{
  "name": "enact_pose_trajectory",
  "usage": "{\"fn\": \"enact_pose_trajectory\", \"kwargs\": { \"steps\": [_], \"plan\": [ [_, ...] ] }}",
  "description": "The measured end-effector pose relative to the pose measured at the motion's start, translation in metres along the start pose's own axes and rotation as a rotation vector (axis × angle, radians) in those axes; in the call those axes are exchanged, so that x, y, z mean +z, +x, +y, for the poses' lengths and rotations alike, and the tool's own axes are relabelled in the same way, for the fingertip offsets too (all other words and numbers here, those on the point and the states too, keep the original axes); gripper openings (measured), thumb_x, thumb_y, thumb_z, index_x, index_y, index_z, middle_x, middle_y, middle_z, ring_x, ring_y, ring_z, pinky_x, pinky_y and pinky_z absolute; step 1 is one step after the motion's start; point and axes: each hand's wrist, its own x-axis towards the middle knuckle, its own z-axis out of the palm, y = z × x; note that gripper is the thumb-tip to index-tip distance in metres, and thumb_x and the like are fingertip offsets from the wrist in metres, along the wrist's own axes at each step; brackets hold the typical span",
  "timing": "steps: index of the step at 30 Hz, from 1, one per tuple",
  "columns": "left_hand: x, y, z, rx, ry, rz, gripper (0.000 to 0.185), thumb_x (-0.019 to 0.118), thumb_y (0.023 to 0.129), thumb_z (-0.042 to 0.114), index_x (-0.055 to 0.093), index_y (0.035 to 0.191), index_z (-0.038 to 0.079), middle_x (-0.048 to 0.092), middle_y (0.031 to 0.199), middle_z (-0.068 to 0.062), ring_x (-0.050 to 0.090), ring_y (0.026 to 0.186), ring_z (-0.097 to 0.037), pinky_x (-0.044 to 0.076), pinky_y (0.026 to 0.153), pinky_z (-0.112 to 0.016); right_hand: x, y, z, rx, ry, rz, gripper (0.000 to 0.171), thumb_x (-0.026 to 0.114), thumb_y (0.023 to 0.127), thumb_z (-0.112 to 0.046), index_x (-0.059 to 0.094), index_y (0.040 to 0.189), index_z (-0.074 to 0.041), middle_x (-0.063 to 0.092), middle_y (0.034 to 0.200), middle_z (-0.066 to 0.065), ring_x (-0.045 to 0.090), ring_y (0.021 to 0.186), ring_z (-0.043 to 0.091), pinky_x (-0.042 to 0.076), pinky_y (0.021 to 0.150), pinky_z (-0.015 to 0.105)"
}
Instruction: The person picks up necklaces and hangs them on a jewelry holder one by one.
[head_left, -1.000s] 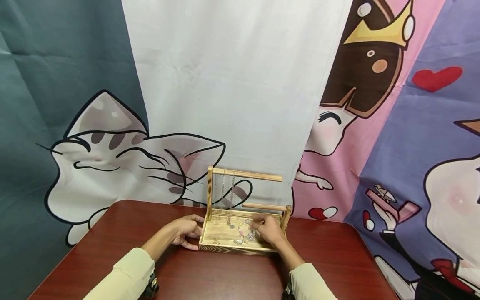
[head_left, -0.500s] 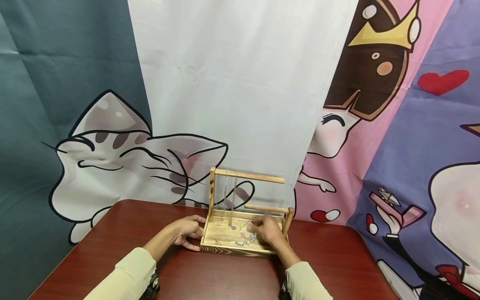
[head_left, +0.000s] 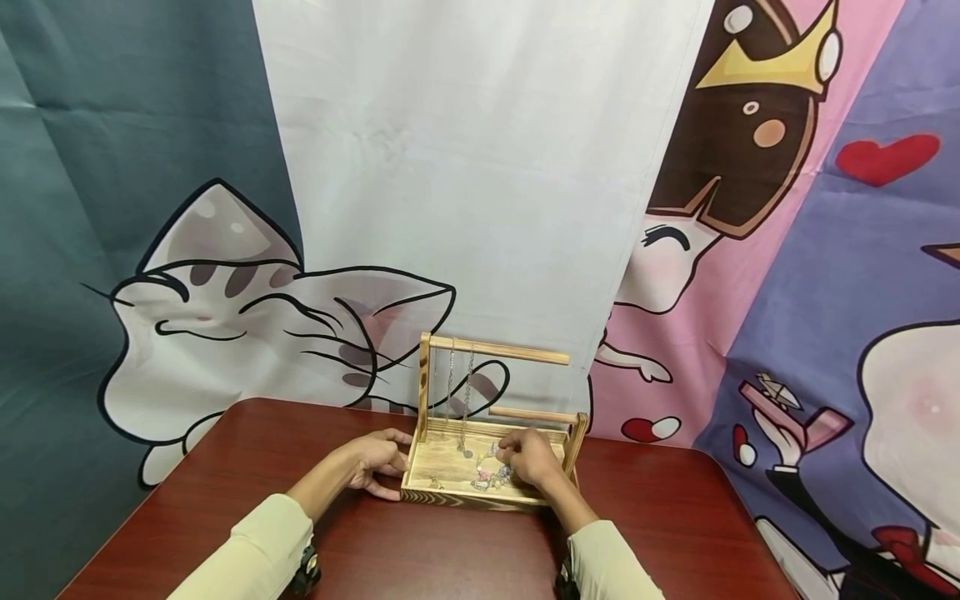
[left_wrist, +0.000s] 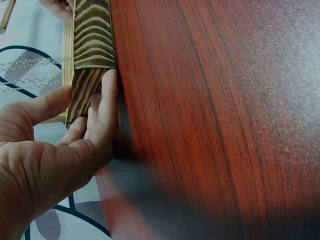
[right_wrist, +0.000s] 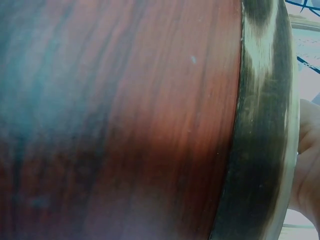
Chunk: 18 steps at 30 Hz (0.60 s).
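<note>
A small wooden jewellery stand (head_left: 442, 497) with a tray base and two rails sits on the red-brown table (head_left: 225, 467). Silver chains (head_left: 463, 400) hang from the upper rail (head_left: 498, 351). My left hand (head_left: 375, 462) holds the tray's left end, thumb at the front corner and fingers along the side; the left wrist view shows the hand (left_wrist: 75, 145) against the burnt wood (left_wrist: 92, 40). My right hand (head_left: 525, 458) is inside the tray, fingers curled and pinching a beaded bracelet (head_left: 487, 477). The right wrist view shows only the tray's front wall (right_wrist: 260, 125) and a bit of the hand (right_wrist: 307, 160).
A cartoon-printed fabric backdrop (head_left: 480, 167) hangs right behind the table. The lower rail (head_left: 528, 414) crosses just above my right hand. Bare table lies left, right and in front of the stand.
My right hand has shifted slightly left and drawn the beaded bracelet together in the tray. The left hand has stayed on the tray's end. The head view has moved slightly.
</note>
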Motion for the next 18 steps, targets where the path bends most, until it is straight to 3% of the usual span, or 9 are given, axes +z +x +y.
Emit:
{"fn": "enact_pose_trajectory", "kwargs": {
  "steps": [4,10,15,18],
  "plan": [
    [0.0,-0.001,0.001,-0.001,-0.004,0.004,0.063,0.059,0.094,-0.012,0.043,0.154,-0.001,0.073,0.134,-0.026,0.076,0.109,-0.028,0.07,0.086,-0.057,0.001,-0.002,-0.003,-0.043,-0.06,0.023,0.004,0.083,0.099,-0.018,0.086,0.099,-0.018,0.08,0.088,-0.008,0.064,0.076,0.004,0.058,0.073,0.027],
    [0.001,-0.002,0.001,0.004,-0.004,0.003,0.064,0.059,0.093,-0.012,0.043,0.154,-0.002,0.074,0.134,-0.026,0.077,0.107,-0.028,0.071,0.086,-0.057,0.002,0.0,0.002,-0.039,-0.103,0.049,0.021,0.079,0.102,-0.017,0.075,0.084,-0.027,0.064,0.073,-0.016,0.059,0.073,0.006,0.054,0.073,0.031],
    [0.001,-0.003,0.001,0.005,-0.002,0.0,0.064,0.059,0.093,-0.012,0.043,0.154,-0.001,0.074,0.133,-0.026,0.076,0.107,-0.028,0.07,0.085,-0.056,-0.009,0.0,-0.001,0.017,-0.004,-0.017,0.023,0.073,0.108,-0.027,0.076,0.086,-0.029,0.068,0.079,-0.016,0.063,0.08,0.006,0.055,0.077,0.03],
    [0.001,-0.003,0.001,0.003,-0.002,0.0,0.064,0.059,0.094,-0.012,0.043,0.154,-0.001,0.074,0.132,-0.025,0.076,0.108,-0.028,0.07,0.086,-0.057,-0.031,-0.011,-0.037,0.111,0.123,-0.058,0.024,0.069,0.111,-0.023,0.083,0.094,-0.013,0.079,0.087,-0.001,0.069,0.089,0.012,0.058,0.082,0.032]
  ]
}}
